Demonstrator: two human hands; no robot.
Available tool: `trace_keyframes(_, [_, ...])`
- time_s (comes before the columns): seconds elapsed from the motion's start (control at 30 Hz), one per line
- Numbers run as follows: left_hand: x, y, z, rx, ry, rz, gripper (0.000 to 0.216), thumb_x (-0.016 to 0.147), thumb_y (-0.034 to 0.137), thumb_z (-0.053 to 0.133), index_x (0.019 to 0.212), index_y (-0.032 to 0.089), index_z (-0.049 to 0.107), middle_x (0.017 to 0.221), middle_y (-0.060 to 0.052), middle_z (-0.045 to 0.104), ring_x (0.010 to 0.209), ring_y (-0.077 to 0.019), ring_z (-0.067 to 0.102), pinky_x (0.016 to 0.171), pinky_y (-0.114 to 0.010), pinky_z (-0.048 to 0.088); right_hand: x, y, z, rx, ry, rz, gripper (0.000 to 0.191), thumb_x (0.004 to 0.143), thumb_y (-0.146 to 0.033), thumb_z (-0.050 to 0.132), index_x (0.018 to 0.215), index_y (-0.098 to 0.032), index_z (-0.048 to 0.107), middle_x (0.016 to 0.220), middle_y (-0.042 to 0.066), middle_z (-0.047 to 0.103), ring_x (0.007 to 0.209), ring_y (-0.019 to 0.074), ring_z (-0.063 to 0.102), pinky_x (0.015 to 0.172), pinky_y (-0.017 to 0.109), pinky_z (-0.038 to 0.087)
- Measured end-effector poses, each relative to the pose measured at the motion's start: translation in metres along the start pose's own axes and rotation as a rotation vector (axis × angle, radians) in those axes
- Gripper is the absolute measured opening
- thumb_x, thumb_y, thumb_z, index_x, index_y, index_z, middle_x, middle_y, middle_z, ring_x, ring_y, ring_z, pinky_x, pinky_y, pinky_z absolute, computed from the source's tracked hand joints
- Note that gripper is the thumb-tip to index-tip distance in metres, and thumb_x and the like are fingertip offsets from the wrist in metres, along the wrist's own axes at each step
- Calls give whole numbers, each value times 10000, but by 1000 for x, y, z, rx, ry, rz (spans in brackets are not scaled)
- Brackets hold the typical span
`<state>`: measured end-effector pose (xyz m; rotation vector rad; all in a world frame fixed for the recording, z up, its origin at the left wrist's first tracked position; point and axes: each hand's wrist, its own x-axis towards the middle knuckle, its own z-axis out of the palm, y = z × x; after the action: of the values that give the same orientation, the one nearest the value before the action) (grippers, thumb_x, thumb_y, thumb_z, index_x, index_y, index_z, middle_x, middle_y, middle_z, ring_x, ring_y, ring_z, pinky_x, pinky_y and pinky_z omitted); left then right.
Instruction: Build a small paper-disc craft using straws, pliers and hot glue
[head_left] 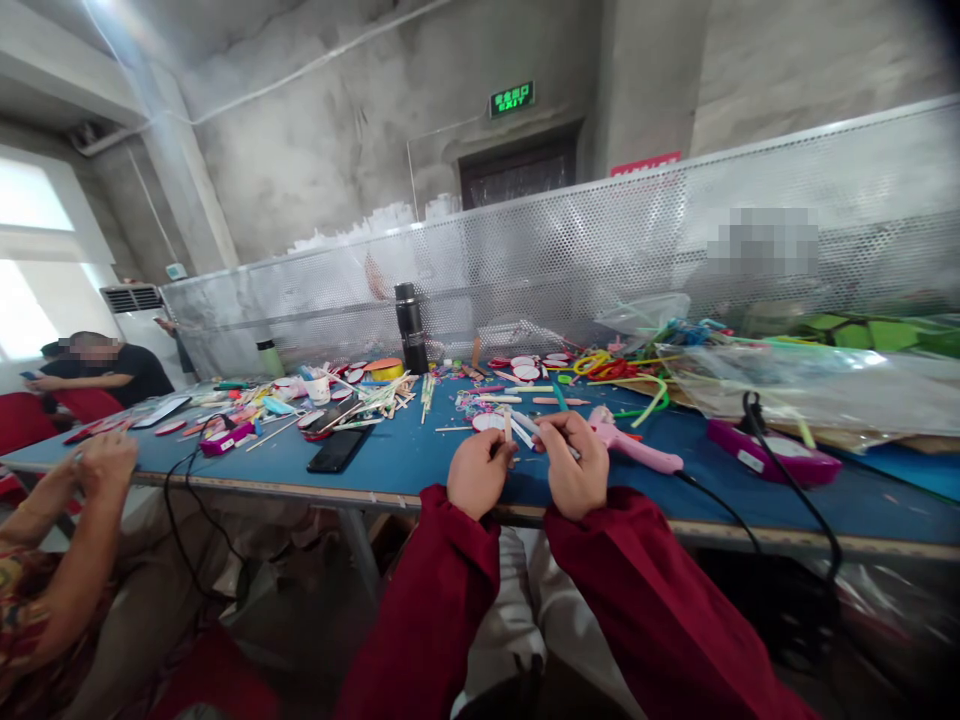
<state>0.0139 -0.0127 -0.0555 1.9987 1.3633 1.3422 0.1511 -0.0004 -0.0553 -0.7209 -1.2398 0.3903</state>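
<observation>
Both my hands, in dark red sleeves, rest at the near edge of a blue table (405, 455). My left hand (477, 472) is closed around a thin wooden stick (508, 424) that stands up from the fist. My right hand (576, 462) is closed in a pinch on a small light stick-like piece (525, 428) that reaches toward the left hand. A pink glue gun (634, 445) lies just right of my right hand.
Craft sticks, round discs and coloured tubes litter the table. A black phone (337, 450), a black flask (411, 327), a purple device (772, 452) with a black cable and clear plastic bags lie around. Another person's hands (101, 458) work at the left; a perforated metal screen stands behind.
</observation>
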Motion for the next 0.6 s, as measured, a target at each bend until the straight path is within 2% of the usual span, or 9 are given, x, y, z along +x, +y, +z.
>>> trace_keyframes(0.6, [0, 3, -1, -27, 0, -6, 246, 922, 327, 526, 719, 191, 552, 604, 33, 561, 569, -112, 509, 593, -233, 352, -1, -3, -1, 31, 33, 8, 145, 869, -329, 587, 805, -214, 647, 669, -14, 627, 615, 173, 597, 619, 325, 461])
